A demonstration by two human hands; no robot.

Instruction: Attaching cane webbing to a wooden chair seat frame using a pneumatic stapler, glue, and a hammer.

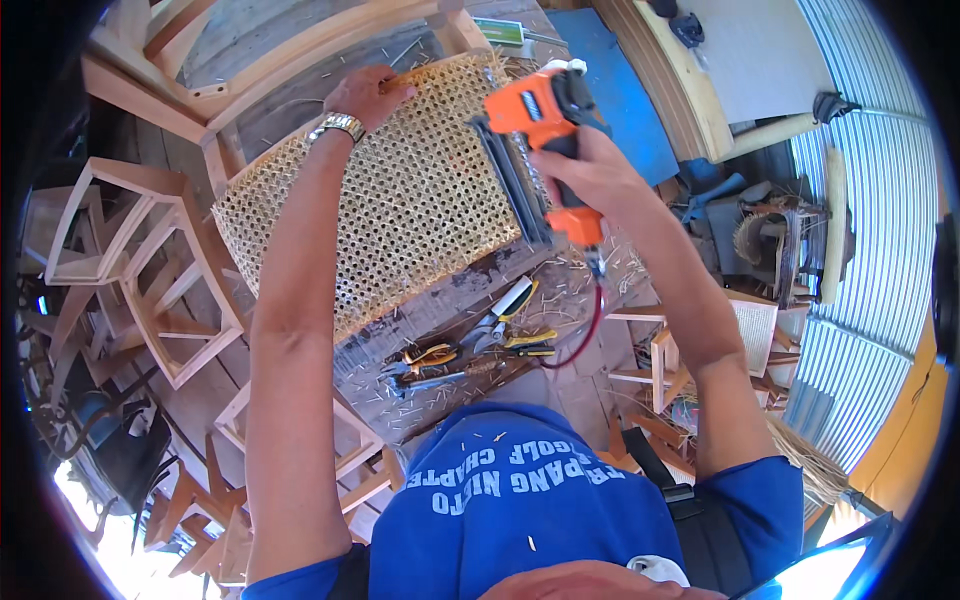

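My left hand (362,98), with a metal watch at the wrist, grips the top edge of a woven cane panel (380,210), which lies on a worn wooden bench (420,335). My right hand (590,170) is closed round the black handle of an orange nail gun (530,105), tilted over the panel's right end, with a red hose (590,330) hanging from its base. Below the panel lie pliers (425,360), shears (495,320) and other small tools among scattered cane scraps.
Pale wooden chair frames (150,260) stand at the left, with a larger frame (250,80) above the panel. A blue board (625,120) and stacked planks (680,70) are at upper right. More frames (665,365) stand at right, near a corrugated metal wall (865,200).
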